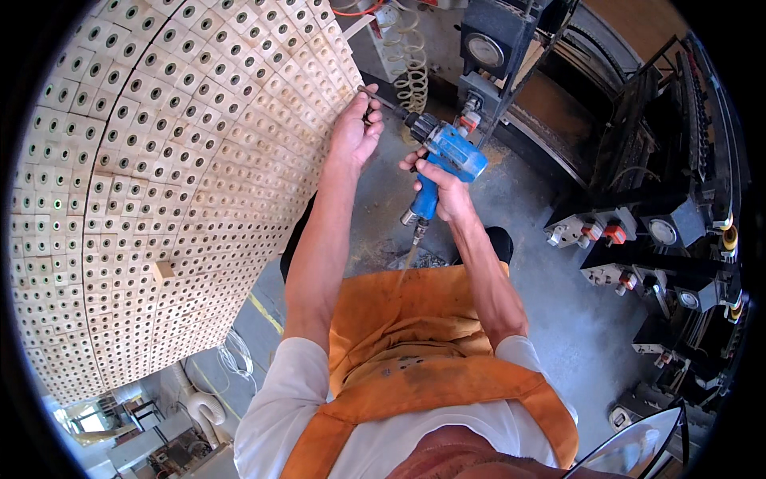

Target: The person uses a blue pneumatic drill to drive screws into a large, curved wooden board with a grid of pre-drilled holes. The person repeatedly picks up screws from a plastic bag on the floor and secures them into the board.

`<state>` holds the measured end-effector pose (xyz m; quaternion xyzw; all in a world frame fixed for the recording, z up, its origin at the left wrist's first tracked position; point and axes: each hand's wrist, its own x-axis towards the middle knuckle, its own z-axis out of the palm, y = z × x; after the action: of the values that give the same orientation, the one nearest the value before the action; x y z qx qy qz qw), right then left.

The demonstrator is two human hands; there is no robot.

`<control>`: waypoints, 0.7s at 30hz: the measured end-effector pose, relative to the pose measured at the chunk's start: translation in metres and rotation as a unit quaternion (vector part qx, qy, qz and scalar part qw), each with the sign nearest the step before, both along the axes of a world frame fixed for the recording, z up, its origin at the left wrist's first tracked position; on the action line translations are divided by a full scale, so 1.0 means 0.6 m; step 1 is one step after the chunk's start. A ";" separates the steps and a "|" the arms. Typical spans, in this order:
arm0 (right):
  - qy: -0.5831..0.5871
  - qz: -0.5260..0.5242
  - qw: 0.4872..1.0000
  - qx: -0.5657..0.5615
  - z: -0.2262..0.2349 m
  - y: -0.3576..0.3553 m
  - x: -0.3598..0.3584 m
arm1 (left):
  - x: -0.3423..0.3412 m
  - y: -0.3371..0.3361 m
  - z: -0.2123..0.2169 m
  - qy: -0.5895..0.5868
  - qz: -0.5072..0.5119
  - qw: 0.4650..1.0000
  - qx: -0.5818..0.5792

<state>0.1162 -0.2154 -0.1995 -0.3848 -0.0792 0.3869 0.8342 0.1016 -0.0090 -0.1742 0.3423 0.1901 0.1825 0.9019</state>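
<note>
My right hand (pixel 443 182) is wrapped round the handle of a blue air drill (pixel 456 152), an air hose fitting at the handle's lower end. From its black chuck a long thin bit (pixel 388 102) points up-left to the edge of the pale wooden blocks (pixel 263 152). My left hand (pixel 356 132) is closed at the bit's tip, beside those blocks. Something small and dark shows among its fingers; I cannot make out what it is. Many blocks farther left carry dark metal-rimmed inserts in their holes, while those nearer my left hand show bare round holes.
One loose wooden block (pixel 163 272) lies on top of the others. A coiled air hose (pixel 412 68) hangs beyond the drill. Dark machinery with gauges and valves (pixel 638 231) lines the right side. White cable (pixel 235 355) lies on the floor at the lower left.
</note>
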 end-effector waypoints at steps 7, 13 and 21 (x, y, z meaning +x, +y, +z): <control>-0.081 0.009 0.995 -0.064 0.021 0.010 0.010 | -0.036 -0.016 -0.039 0.065 -0.082 0.994 0.036; -0.071 0.001 0.995 -0.065 0.024 0.007 0.009 | -0.089 -0.048 -0.070 0.157 -0.116 0.981 0.006; -0.067 0.004 0.995 -0.071 0.026 0.004 0.007 | -0.100 -0.034 -0.032 0.182 -0.093 0.978 0.044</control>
<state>0.1205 -0.2131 -0.1839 -0.4673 -0.1088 0.3687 0.7962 0.0415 -0.0294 -0.1933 0.4251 0.3102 0.0408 0.8493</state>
